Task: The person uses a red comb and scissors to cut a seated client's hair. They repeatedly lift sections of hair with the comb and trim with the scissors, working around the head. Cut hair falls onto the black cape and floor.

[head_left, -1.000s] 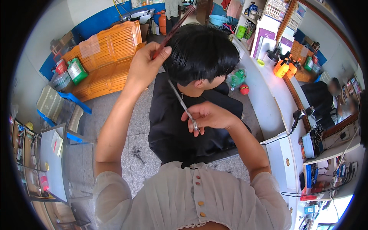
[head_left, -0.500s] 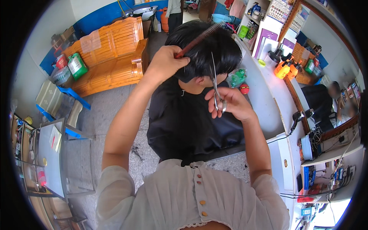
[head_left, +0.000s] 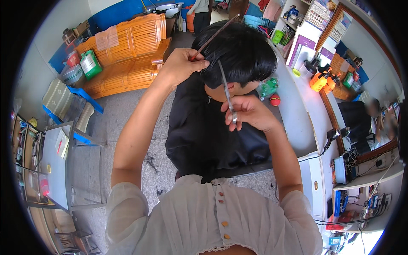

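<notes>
Holding: the right hand [head_left: 248, 112], centre of the frame, has its fingers [head_left: 238, 121] closed through the handles of a pair of scissors [head_left: 226, 91].
Scissors: slim and silver, blades nearly together, pointing up and slightly left from the hand, tips in the dark hair [head_left: 242, 53] just above the seated person's forehead.
Left hand [head_left: 180, 66]: upper centre, fingers pinched tight on a comb [head_left: 212, 37].
Comb: long, thin, reddish-brown, slanting up to the right from the fingers across the top of the hair.
Gap: the two hands are near each other, the scissor tips ending just right of the left fingertips; the hair lies between them.
Cape [head_left: 204, 131]: black, covering the seated person below the head, directly under both hands.
Floor [head_left: 127, 123]: grey, with hair clippings left of the cape.
Bench [head_left: 127, 63]: orange wooden slats, upper left of the frame.
Tabletop [head_left: 297, 114]: white, along the right, carrying orange spray bottles [head_left: 319, 80] at the upper right.
</notes>
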Demonstrator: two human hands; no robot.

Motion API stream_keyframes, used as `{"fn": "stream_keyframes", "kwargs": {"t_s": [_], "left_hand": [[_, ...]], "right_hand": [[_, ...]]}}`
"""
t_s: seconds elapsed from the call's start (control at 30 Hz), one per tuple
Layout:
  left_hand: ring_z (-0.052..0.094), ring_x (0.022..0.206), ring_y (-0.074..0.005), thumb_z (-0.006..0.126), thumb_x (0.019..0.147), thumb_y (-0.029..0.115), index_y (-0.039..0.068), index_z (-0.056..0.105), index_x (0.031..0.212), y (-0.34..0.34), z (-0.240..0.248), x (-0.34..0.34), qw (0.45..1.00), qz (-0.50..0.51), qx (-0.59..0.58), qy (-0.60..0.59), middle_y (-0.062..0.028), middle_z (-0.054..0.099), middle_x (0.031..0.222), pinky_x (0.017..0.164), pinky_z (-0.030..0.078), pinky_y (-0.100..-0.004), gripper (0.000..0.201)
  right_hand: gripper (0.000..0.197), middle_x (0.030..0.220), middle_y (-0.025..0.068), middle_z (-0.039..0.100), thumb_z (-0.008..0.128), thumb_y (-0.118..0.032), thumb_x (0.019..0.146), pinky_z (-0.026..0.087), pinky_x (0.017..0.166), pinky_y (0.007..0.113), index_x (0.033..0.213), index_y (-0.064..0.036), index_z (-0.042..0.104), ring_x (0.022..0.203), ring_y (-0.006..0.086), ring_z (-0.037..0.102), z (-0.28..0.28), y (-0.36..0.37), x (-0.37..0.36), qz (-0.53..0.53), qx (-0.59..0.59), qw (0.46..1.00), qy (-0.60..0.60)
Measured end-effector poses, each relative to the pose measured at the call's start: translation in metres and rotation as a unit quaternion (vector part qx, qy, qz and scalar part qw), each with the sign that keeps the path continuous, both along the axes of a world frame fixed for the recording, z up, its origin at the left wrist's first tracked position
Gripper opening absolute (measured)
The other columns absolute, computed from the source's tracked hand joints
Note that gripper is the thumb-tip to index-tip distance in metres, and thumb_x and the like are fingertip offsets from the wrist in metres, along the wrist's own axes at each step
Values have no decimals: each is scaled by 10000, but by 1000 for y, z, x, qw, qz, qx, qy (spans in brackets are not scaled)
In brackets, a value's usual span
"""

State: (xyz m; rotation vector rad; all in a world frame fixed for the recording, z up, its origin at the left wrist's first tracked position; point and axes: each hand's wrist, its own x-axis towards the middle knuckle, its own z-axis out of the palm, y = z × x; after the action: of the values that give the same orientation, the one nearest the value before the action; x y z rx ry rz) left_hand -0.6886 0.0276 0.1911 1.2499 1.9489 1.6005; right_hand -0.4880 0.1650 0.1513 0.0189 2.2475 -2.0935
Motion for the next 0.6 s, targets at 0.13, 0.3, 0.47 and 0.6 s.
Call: {"fn": "stream_keyframes", "kwargs": {"t_s": [0.13,0.3,0.47,0.6], "left_hand": [[457,608,-67,690,772,125,18,630,769,-2,-1,-3,1000,4,4,-15,16,527,629,569,332,-215,123],[412,511,-43,708,766,154,36,624,788,-5,-3,-11,998,-16,0,-53,20,524,618,460,281,-201,147],[352,443,-21,729,753,189,47,618,787,-11,-3,-11,996,-40,-20,-83,26,517,610,398,213,-190,184],[356,454,-17,728,754,190,52,620,790,-18,-5,-16,992,-63,-31,-101,29,509,602,399,210,-189,180]], "right_hand": [[190,781,62,624,572,-62,833,479,532,203,1003,19,546,644,123,633,-8,-9,1,36,18,998,-48],[230,790,68,623,609,-114,824,480,552,216,1005,14,547,668,126,634,1,-8,9,0,17,1000,22],[215,788,60,617,583,-147,853,474,552,194,1009,-4,543,671,125,635,18,-12,-13,-61,-5,997,51],[215,769,66,629,593,-93,840,471,526,198,1030,-5,550,653,138,641,9,-28,-21,-23,13,999,-24]]}}
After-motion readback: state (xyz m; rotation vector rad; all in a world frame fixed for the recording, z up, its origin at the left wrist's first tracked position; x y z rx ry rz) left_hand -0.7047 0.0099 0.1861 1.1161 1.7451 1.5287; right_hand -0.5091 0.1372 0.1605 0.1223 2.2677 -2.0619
